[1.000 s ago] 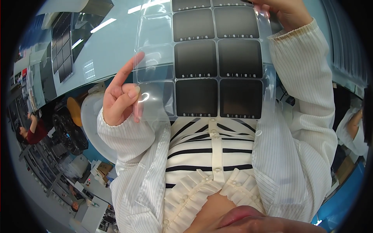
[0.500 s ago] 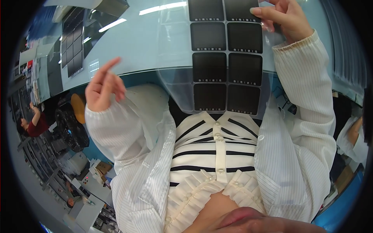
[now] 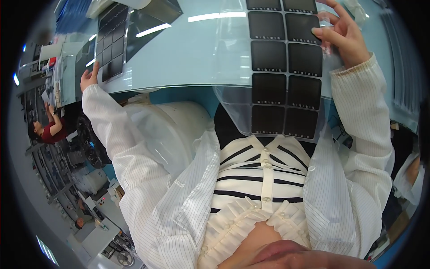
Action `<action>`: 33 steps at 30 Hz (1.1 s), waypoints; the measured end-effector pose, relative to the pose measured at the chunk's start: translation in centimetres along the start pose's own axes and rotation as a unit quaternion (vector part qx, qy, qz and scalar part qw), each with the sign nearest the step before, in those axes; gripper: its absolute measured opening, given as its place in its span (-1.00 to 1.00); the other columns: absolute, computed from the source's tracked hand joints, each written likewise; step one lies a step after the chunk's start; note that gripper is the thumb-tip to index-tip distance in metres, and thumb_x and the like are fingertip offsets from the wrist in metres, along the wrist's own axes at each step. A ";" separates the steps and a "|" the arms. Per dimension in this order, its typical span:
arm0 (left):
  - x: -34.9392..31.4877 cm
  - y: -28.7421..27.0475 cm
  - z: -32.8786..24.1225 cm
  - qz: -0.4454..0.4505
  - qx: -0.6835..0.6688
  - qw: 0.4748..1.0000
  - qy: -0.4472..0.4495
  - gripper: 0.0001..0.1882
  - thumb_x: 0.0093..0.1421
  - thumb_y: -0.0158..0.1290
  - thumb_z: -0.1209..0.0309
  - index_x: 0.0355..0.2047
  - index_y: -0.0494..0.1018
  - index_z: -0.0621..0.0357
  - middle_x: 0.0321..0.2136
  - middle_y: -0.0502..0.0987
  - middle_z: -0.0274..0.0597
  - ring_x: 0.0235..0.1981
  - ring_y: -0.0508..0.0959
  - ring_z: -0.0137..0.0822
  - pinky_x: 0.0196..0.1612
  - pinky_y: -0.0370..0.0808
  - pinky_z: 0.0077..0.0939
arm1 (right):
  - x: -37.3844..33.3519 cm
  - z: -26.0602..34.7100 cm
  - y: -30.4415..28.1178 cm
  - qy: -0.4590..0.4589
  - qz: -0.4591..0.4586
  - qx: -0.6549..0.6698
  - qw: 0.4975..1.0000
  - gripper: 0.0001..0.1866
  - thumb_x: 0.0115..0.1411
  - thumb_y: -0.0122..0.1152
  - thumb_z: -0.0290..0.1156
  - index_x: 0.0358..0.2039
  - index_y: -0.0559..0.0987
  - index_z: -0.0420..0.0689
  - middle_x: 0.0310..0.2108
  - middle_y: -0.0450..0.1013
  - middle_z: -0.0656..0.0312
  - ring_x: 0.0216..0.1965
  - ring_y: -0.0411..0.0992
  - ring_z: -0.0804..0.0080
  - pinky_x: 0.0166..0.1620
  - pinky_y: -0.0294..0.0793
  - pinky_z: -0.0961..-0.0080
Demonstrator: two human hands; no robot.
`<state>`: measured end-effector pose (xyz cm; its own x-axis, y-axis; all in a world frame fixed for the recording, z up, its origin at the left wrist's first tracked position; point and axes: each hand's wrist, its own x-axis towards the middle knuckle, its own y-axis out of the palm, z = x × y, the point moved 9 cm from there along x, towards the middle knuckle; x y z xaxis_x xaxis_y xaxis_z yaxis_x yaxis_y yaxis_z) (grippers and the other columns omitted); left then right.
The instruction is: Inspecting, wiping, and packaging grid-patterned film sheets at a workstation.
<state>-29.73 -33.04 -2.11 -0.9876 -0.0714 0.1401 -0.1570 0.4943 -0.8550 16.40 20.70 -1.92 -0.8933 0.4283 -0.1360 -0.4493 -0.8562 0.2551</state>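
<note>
A clear plastic sheet with two columns of black rounded squares (image 3: 268, 56) hangs partly over the table's near edge in front of my body. My right hand (image 3: 347, 40) pinches its right edge, with the thumb on top of a black square and the fingers behind. Far to the left, my left hand (image 3: 91, 77) reaches to the table edge with its fingers apart, beside a stack of similar sheets with dark squares (image 3: 112, 49). Whether its fingertips touch that stack I cannot tell.
The pale glass-topped table (image 3: 188, 58) runs across, with its edge toward me. Crumpled clear plastic (image 3: 356, 13) lies beyond my right hand. Under the table edge stands a large white bin with a clear liner (image 3: 165, 121). A person in dark red (image 3: 49, 130) works at far left.
My left hand has moved left, from near the table's front edge to beside the stack of sheets. My right hand keeps hold of the sheet. The whole view has shifted slightly.
</note>
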 end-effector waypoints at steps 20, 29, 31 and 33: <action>3.1 1.7 0.2 0.153 0.049 0.979 -0.124 -0.34 -0.22 0.42 0.17 -0.16 0.48 0.32 -0.25 0.56 -0.11 -0.24 0.55 -0.33 -0.14 0.44 -0.46 | 0.1 -0.1 0.4 -0.061 0.029 -0.151 0.986 -0.29 0.01 0.25 -0.56 0.18 0.18 -0.09 -0.33 0.35 0.33 -0.67 0.36 0.68 -0.54 0.37 0.77; -8.0 -0.3 -2.7 0.310 -0.323 0.892 -0.063 -0.67 0.10 0.16 0.44 -0.13 0.39 0.24 -0.32 0.55 -0.21 -0.41 0.55 -0.37 -0.38 0.49 -0.53 | 0.2 -0.8 -0.8 -0.011 0.009 -0.142 0.990 -0.31 0.07 0.16 -0.58 0.21 0.13 -0.12 -0.43 0.40 0.27 -0.67 0.37 0.62 -0.59 0.38 0.74; -12.8 0.3 -3.1 0.335 -0.379 0.858 -0.091 -0.71 0.15 0.09 0.44 -0.11 0.38 0.19 -0.33 0.55 -0.22 -0.41 0.56 -0.34 -0.40 0.49 -0.50 | -0.5 -0.8 -1.4 -0.009 -0.009 -0.133 0.991 -0.30 0.08 0.14 -0.58 0.22 0.10 -0.12 -0.45 0.40 0.26 -0.67 0.36 0.62 -0.61 0.39 0.73; -17.8 0.8 -4.6 0.309 -0.414 0.848 -0.121 -0.75 0.18 0.05 0.43 -0.12 0.40 0.16 -0.33 0.54 -0.25 -0.46 0.53 -0.39 -0.46 0.46 -0.55 | -1.7 -1.1 -2.2 -0.007 -0.047 -0.151 0.987 -0.28 0.11 0.08 -0.57 0.26 0.02 -0.12 -0.45 0.42 0.25 -0.66 0.31 0.63 -0.67 0.38 0.71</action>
<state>-12.23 -27.40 -3.00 -0.8670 0.2971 -0.3999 0.3521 0.9333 -0.0701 18.88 21.52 -3.31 -0.8486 0.5124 -0.1319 -0.5097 -0.8585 -0.0559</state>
